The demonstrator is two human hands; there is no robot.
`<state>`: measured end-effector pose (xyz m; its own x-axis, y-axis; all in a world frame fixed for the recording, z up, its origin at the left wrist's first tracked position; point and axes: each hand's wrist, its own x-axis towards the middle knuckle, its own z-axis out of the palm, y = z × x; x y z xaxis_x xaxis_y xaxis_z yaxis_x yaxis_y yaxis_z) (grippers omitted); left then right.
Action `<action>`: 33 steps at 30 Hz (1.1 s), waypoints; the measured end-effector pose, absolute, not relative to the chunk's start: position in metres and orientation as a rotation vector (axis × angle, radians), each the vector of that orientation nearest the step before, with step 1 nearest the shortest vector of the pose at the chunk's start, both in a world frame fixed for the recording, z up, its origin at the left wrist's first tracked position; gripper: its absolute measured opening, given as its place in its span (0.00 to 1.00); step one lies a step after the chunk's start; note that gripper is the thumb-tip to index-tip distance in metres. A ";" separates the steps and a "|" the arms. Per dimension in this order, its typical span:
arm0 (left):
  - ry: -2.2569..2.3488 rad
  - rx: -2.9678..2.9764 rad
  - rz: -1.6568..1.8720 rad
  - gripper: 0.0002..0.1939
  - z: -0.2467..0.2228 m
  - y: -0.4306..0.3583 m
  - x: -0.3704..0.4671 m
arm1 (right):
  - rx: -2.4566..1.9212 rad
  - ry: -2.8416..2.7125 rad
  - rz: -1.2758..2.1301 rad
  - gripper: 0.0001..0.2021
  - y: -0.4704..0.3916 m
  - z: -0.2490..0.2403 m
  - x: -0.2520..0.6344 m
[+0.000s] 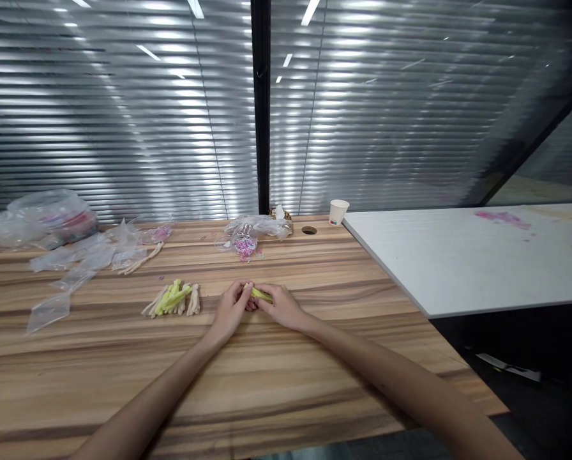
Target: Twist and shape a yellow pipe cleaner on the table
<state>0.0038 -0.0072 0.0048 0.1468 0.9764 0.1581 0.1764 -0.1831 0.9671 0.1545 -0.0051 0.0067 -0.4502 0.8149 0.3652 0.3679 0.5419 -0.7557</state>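
My left hand (232, 307) and my right hand (283, 307) meet over the middle of the wooden table. Between them is a yellow yarn bundle (262, 294), gripped by the fingers of both hands. Its left end is hidden behind my left thumb and fingertips. To the left of my hands lies a small group of soft tassels, a yellow tassel (173, 298) on top and a cream tassel (194, 301) at the right side of the group.
Behind my hands, a clear bag (257, 225) stands by small pink and purple bits (246, 248). Clear plastic sheets (87, 257), cream strands (141, 259) and bulky bags (51, 217) lie left. A paper cup (338, 211) stands near a white board (477, 255).
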 end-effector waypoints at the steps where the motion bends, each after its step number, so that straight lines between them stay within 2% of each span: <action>1: 1.157 1.537 1.135 0.16 0.005 -0.007 0.004 | -0.949 -2.043 0.773 0.10 -0.005 0.007 0.154; 33: 1.166 1.583 1.104 0.16 0.007 -0.009 0.004 | -0.977 -2.060 0.738 0.13 -0.004 0.004 0.155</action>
